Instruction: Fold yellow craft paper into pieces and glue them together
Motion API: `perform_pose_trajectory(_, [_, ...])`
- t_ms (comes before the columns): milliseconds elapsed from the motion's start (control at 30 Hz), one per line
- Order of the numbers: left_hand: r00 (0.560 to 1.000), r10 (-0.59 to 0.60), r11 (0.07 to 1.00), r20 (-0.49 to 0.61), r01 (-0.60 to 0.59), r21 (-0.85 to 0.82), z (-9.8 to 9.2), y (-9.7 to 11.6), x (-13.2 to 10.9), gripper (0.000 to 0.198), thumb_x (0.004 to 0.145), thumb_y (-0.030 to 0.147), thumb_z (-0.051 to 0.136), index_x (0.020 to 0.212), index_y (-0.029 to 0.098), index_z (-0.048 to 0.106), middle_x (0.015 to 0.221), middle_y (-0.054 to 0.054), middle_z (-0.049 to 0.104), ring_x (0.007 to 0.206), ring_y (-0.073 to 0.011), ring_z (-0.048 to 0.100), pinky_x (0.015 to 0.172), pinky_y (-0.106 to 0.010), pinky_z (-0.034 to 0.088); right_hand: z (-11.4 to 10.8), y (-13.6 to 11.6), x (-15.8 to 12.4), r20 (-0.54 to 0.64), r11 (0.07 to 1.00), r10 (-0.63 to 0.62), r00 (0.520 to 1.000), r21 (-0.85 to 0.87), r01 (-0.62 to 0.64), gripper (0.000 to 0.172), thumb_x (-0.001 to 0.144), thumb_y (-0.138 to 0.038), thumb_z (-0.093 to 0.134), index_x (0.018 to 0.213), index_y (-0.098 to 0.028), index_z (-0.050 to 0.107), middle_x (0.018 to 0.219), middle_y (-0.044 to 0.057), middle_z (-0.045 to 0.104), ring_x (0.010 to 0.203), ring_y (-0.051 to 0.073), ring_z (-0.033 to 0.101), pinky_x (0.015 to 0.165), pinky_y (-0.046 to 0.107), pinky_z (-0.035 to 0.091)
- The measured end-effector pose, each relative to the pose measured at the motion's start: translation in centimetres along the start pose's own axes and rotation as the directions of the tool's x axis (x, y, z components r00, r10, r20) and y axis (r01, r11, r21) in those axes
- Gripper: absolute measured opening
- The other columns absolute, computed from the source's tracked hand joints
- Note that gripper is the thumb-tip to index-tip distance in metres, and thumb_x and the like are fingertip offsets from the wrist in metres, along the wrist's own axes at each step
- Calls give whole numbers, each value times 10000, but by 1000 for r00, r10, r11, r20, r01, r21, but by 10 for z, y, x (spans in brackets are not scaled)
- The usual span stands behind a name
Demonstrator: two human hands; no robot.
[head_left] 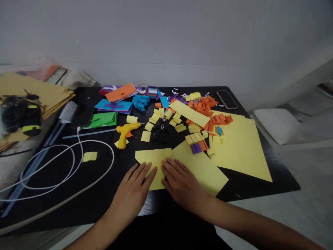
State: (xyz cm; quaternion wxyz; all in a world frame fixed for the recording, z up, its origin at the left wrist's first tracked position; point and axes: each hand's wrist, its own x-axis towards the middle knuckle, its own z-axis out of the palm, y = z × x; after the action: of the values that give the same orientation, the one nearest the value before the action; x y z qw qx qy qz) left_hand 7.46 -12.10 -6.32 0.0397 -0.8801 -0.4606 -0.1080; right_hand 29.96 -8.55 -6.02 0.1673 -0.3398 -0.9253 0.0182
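Note:
A sheet of yellow paper (158, 156) lies at the table's front edge beneath both hands. My left hand (136, 185) rests on its left part, fingers stretched out and pressed down. Across from it, my right hand (179, 182) lies flat on the same sheet with its fingers extended. A second yellow sheet (208, 173) reaches out from under the right hand. Just beyond the hands are black-handled scissors (160, 132) and a yellow glue gun (127, 132). Small folded yellow paper pieces (179, 127) and orange ones (203, 106) lie scattered behind.
A large yellow sheet (239, 149) covers the table's right side, with a phone (227, 99) behind it. Stacked coloured papers (114, 106) and folded green paper (104, 119) sit at back left. A white cable (75, 185) loops across the left side, near blue-grey glue sticks (33, 170).

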Motion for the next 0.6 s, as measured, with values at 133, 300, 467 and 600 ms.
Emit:
perform_pose_trajectory(133, [1000, -17, 1000, -12, 17, 10, -4, -1, 0, 447, 973, 74, 485, 1397, 123, 617, 1416, -126, 674, 1297, -334, 621, 1103, -528, 453, -2, 1, 0, -1, 999, 10, 1000, 36, -10, 361, 1041, -226, 504, 1309, -36, 652, 1368, 170, 688, 1339, 326, 598, 1105, 491, 530])
perform_pose_trajectory(300, [999, -1, 1000, -51, 2, 26, -3, -1, -2, 408, 986, 92, 481, 1365, 77, 629, 1421, -146, 668, 1322, -345, 603, 1103, -519, 451, -2, 5, 0, -4, 998, 24, 1000, 60, -24, 367, 1031, -252, 535, 1326, -64, 647, 1377, 168, 683, 1350, 323, 596, 1113, 493, 527])
perform_pose_trajectory(467, [998, 12, 999, -62, -10, 32, 2, 4, -4, 454, 961, 34, 433, 1384, 42, 597, 1436, -188, 647, 1306, -309, 628, 1093, -479, 481, -2, 9, 0, -40, 996, 31, 999, 85, -27, 301, 1033, -224, 535, 1270, -111, 683, 1351, 145, 704, 1323, 294, 628, 1101, 471, 547])
perform_pose_trajectory(600, [998, -15, 1000, -53, 15, -8, 3, 4, -6, 511, 948, 26, 434, 1442, 76, 557, 1457, -178, 633, 1332, -309, 612, 1105, -499, 481, -4, 13, 0, -74, 997, 47, 996, 70, -41, 268, 1037, -200, 532, 1224, -119, 707, 1330, 138, 718, 1308, 295, 641, 1086, 462, 558])
